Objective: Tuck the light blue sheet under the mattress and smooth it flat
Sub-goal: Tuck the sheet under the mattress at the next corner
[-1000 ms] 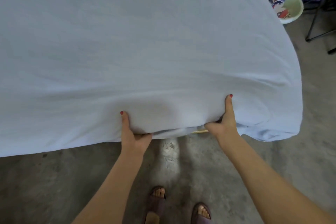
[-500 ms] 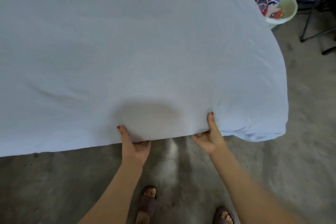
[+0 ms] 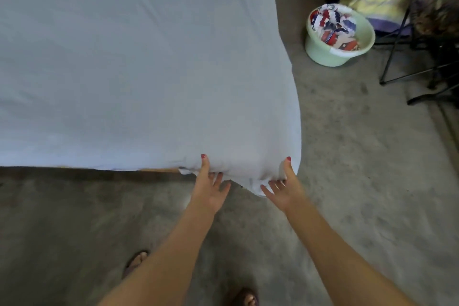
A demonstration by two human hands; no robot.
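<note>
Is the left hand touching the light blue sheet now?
Touching. In the head view the left hand has its thumb pressed flat on the light blue sheet at the bed's edge, its fingers under the hanging fabric.

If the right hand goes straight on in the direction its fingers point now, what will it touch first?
The right hand already touches the sheet at the bed's corner. Going straight on, it would probably press the sheet against the mattress beneath, which is hidden.
</note>
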